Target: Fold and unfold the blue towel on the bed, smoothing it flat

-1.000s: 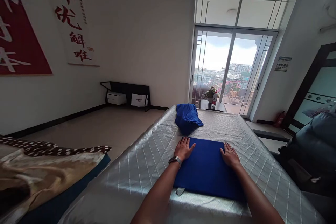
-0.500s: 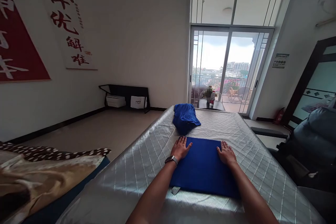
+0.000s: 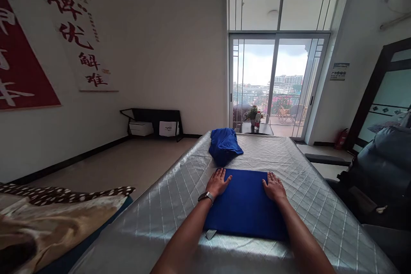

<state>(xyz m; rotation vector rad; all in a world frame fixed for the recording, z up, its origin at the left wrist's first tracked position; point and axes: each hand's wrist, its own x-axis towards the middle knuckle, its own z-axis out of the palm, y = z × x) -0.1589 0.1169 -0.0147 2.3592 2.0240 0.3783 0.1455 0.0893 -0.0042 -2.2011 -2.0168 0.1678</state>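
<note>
A flat, rectangular blue cloth point(image 3: 245, 205) lies smooth on a silver quilted cover point(image 3: 167, 197), a small pale tag sticking out at its near left corner. My left hand point(image 3: 218, 183), with a band on the wrist, rests flat along the cloth's far left edge, thumb pointing inward. On the far right edge lies my right hand point(image 3: 275, 186), also flat with its thumb apart. Both hands are open and grip nothing. Just beyond the left hand is a crumpled blue cloth point(image 3: 224, 145), heaped loosely.
At the left is a bed or couch with a patterned blanket point(image 3: 64, 218). A dark bag point(image 3: 385, 167) stands at the right. Past the cover's far end, a small table point(image 3: 248, 128) holds a bottle point(image 3: 257, 120) and a plant point(image 3: 252, 113), near glass doors.
My view has shifted a little. Both hands stay flat at the far corners of the cloth, and the crumpled cloth has not moved.
</note>
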